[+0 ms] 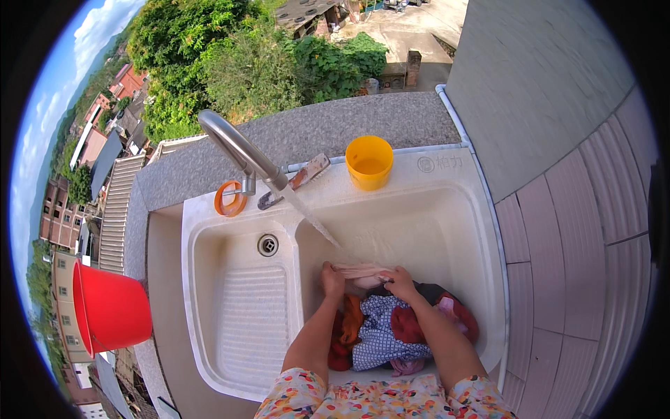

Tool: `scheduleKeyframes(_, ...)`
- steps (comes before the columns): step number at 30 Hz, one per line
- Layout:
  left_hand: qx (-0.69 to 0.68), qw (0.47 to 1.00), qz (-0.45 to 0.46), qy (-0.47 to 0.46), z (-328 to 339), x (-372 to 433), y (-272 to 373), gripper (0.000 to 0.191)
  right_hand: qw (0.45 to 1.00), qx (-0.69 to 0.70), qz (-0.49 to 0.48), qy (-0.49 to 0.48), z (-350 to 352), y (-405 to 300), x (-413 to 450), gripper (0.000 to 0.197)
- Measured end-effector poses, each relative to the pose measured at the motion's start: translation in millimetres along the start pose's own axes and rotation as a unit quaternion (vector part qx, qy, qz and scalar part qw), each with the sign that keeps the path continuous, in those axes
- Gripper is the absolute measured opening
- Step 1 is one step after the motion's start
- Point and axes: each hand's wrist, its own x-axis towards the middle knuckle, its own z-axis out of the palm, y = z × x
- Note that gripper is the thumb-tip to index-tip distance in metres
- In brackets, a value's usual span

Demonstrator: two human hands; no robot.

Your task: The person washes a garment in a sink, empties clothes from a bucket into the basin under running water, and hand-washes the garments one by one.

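Note:
A wet, pale pink cloth (361,272) is stretched between my two hands inside the right basin (434,230) of a laundry sink. My left hand (333,280) grips its left end, and my right hand (402,284) grips the right end. Water (314,220) runs from the steel faucet (246,152) into the basin just beyond the cloth. Below my hands lies a heap of wet laundry: a blue-and-white patterned garment (382,335), an orange cloth (352,319) and dark red pieces (408,324). My forearms hide part of the heap.
A washboard basin (251,314) with a drain (268,244) is on the left. Along the back rim are an orange ring-shaped holder (230,199), a brush (311,170) and a yellow cup (369,162). A red bucket (112,309) stands on the left ledge. A tiled wall (570,262) bounds the right.

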Motion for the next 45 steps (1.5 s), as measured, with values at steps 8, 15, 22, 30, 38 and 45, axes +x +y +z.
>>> scheduleKeyframes(8,-0.473,0.784,0.002,-0.403,-65.0,-104.2,152.6,0.004,0.978,0.136,-0.051,0.151,5.2,32.3,0.5,0.042)
scheduleKeyframes(15,-0.463,0.846,0.144,-0.224,-151.9,-101.5,197.8,0.005,0.95,0.308,-0.01,0.05,-44.8,-5.5,2.8,0.022)
scheduleKeyframes(22,-0.451,0.885,0.093,-0.069,-148.5,-62.7,132.3,0.008,0.787,0.602,-0.011,0.136,-140.0,-39.1,8.9,0.015)
scheduleKeyframes(30,-0.403,0.896,0.036,-0.183,-125.9,-89.1,134.8,0.008,0.977,0.207,0.055,-0.007,-43.7,-13.1,12.1,0.03)
scheduleKeyframes(38,-0.423,0.871,0.178,-0.173,-206.4,-115.8,206.3,0.005,0.971,0.142,-0.194,0.004,-27.3,-33.3,22.1,0.018)
scheduleKeyframes(45,-0.364,0.922,0.049,-0.123,-212.5,-87.9,182.9,0.009,0.898,0.431,0.021,0.082,-90.8,1.6,10.8,0.009)
